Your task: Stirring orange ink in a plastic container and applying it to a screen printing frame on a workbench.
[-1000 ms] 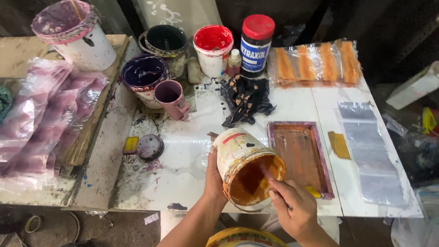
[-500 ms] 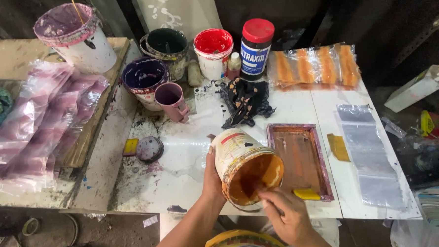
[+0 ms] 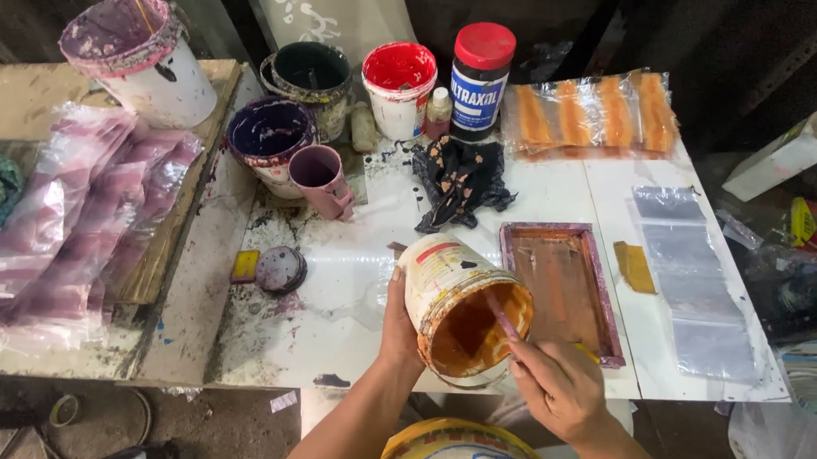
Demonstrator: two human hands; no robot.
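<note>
Paint-stained white table [image 3: 355, 278]. My left hand [image 3: 399, 326] wraps the tilted orange-paint tub [image 3: 458, 310] above the table's near edge; my right hand [image 3: 558, 384] grips a stick [image 3: 501, 315] dipped inside. Framed screen [image 3: 563, 287] just beside.

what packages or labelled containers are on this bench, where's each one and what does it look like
Jar: back centre, upright cylinder, red lid, blue label, dark body.
Tub: tilted in the left hand, white with a red-and-white label, orange paint inside; the right hand holds a stick in it.
Carton: right edge, long white box lying tilted.
Clear bags: back right, flat, orange stripes.
Small bottle: beside the jar, white cap, red label.
</note>
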